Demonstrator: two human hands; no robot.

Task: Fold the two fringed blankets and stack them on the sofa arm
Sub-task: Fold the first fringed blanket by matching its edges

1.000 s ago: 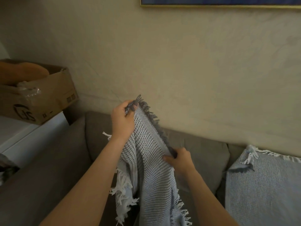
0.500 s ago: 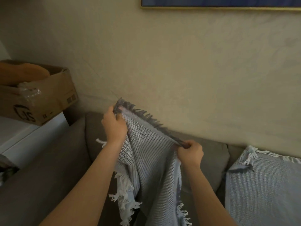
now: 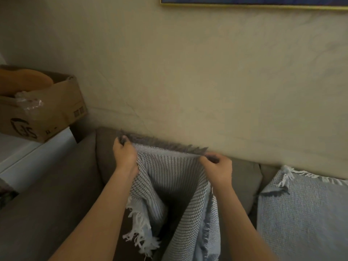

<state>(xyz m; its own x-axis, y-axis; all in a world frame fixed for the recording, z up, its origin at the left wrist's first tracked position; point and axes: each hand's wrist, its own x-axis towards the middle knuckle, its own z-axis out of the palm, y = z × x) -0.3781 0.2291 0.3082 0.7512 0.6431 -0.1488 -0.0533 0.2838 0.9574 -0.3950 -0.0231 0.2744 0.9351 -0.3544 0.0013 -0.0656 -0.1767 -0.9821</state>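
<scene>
A light blue waffle-knit blanket (image 3: pixel 169 170) with fringed edges hangs in the air in front of the grey sofa (image 3: pixel 56 204). My left hand (image 3: pixel 125 155) grips one end of its top fringed edge, and my right hand (image 3: pixel 218 168) grips the other end. The top edge is stretched nearly level between them, and the rest droops down in folds with white fringe at the lower left. A second light blue fringed blanket (image 3: pixel 305 213) lies draped over the sofa back at the right. The broad grey sofa arm (image 3: pixel 37 213) runs along the lower left.
A cardboard box (image 3: pixel 43 110) with an orange item and plastic wrap in it sits on a white surface (image 3: pixel 28 153) to the left of the sofa. A beige wall stands close behind the sofa, with a gold-framed picture (image 3: pixel 254 1) at the top.
My hands have moved apart and lower. The blanket's top edge, bunched and steep a second ago, is now spread out nearly level between them.
</scene>
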